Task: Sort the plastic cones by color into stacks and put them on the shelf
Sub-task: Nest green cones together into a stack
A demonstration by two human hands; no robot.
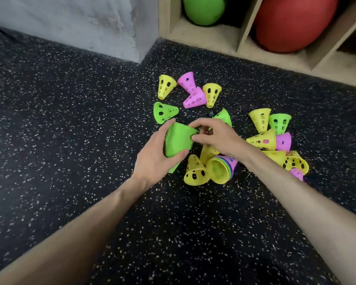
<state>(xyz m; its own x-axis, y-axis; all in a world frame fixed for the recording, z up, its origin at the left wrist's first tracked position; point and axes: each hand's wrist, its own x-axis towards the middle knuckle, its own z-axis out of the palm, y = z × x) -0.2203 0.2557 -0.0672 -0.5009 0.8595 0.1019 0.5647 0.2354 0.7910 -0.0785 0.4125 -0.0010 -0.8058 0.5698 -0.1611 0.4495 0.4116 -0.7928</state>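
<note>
Green cone stack (178,140) is the landmark. Left hand (159,159) curls round its lower, narrow part and holds it above the floor (70,140), long axis tilted, wide rims up and toward the shelf (243,44). Right hand (216,136) sits at the stack's rim edge, thumb and finger pinched there; whether it holds a single cone I cannot tell. Loose green cone (165,114) lies on its side just beyond the stack, nearest the left hand, which is occupied. Another green cone (279,122) lies well to the stack's right, on the right hand's side. Likely next: right hand fetches one, nests it onto the open end. Yellow and pink cones lie scattered around, unsorted.
</note>
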